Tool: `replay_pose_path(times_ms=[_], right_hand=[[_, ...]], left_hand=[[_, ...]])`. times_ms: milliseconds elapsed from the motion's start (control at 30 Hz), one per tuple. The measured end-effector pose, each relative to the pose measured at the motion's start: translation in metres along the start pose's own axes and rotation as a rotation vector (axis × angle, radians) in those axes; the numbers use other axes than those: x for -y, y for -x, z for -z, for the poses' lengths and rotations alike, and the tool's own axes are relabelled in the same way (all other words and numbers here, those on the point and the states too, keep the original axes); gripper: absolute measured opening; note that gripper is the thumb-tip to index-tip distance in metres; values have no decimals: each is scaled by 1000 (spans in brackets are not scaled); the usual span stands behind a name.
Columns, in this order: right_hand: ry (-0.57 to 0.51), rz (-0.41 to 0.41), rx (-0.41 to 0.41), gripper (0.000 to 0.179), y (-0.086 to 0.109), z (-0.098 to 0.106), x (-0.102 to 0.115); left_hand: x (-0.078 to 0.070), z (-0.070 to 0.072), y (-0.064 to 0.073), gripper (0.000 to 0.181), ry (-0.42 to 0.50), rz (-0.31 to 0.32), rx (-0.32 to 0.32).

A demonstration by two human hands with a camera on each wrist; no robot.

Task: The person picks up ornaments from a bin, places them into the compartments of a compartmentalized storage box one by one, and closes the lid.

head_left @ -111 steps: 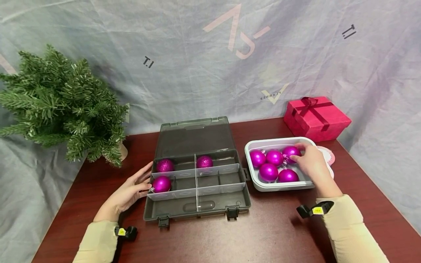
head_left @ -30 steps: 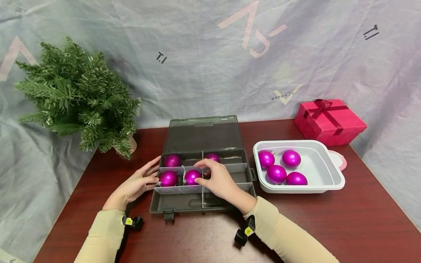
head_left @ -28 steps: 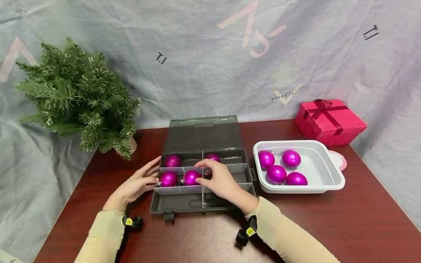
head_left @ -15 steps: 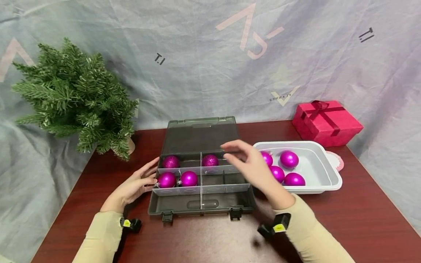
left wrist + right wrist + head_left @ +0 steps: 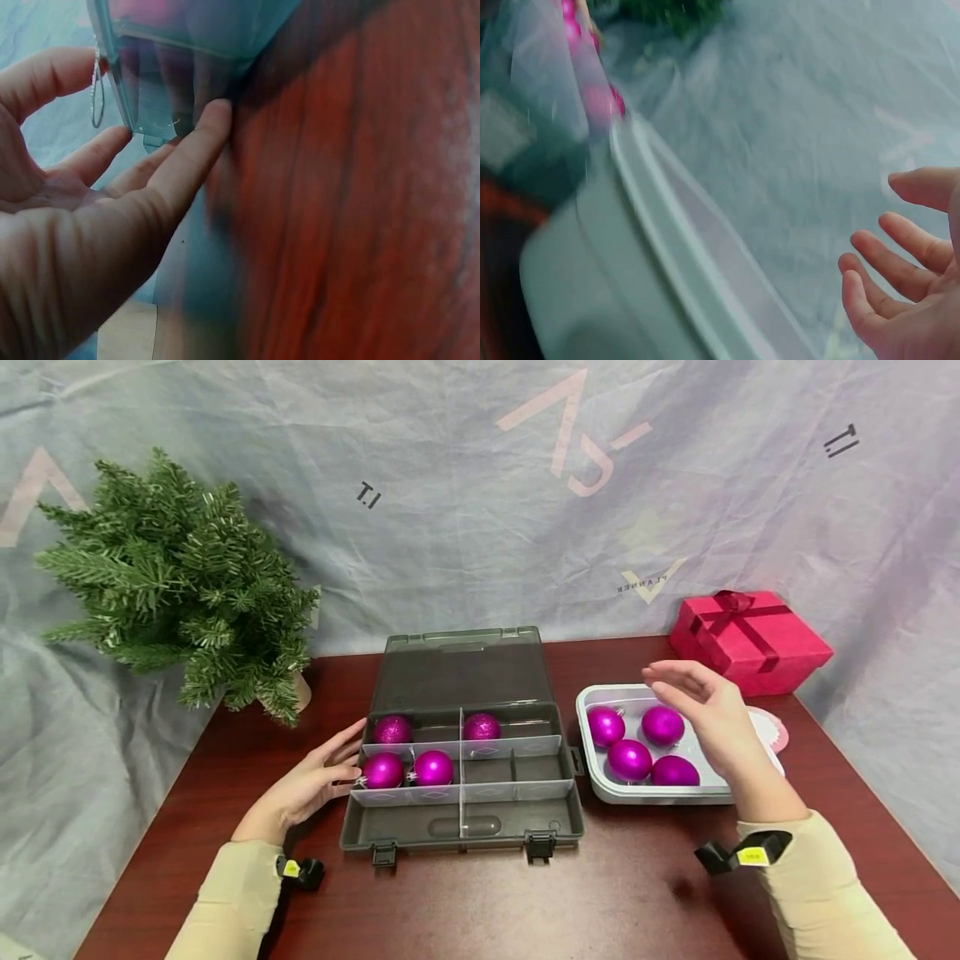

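My left hand [image 5: 303, 789] rests against the left side of a grey compartment box [image 5: 405, 817], its fingers extended along the wall. In the left wrist view the fingers [image 5: 202, 142] touch the clear wall, beside a hanging cord loop [image 5: 97, 97]. Two glittery purple baubles [image 5: 482, 727] sit in the back row, one in each half. Two smooth baubles [image 5: 433, 768] lie side by side in the middle row's left half. My right hand [image 5: 720, 718] hovers over the white tub [image 5: 637, 794], fingers apart and holding nothing. Several smooth purple baubles [image 5: 628, 762] lie in the tub's left part.
The box's lid [image 5: 465, 672] lies back behind it. An artificial fir tree [image 5: 187, 585] stands at the left, and a red gift box [image 5: 753, 639] at the back right. Partly behind the tub lies a pink and white round thing [image 5: 772, 728]. Grey cloth [image 5: 450, 527] hangs behind the table.
My right hand took a smooth bauble from the tub, set it in the middle row beside the other, let go and moved back right over the tub. The left hand stayed at the box.
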State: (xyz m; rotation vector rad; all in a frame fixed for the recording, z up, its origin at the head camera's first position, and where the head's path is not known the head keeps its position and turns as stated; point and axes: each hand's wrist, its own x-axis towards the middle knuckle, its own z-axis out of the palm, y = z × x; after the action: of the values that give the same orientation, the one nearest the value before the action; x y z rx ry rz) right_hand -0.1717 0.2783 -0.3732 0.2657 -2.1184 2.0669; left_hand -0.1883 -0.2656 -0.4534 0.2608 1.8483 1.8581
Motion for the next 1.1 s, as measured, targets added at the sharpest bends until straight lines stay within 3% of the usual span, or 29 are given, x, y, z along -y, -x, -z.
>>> replay_pose_path(times_ms=[167,300,500,567,867,1100], right_hand=[[-114,-134,-45,27,1,26,-15],[-29,-231,-82,30,2,37,-25],[379,-350,-36,61,0,42,-32],[470,-372,0,64,-1,42,-33],[591,-382,107,59,-1,41,-38],[636,-398,112,57,0,40,-41]], left_hand=[[1,1,0,84,0,-2,-2],[3,2,0,84,8,-4,-4],[5,3,-1,83,8,-10,1],[6,4,-2,83,8,-9,4],[5,3,-2,84,0,-7,11],[3,3,0,83,-6,11,6]])
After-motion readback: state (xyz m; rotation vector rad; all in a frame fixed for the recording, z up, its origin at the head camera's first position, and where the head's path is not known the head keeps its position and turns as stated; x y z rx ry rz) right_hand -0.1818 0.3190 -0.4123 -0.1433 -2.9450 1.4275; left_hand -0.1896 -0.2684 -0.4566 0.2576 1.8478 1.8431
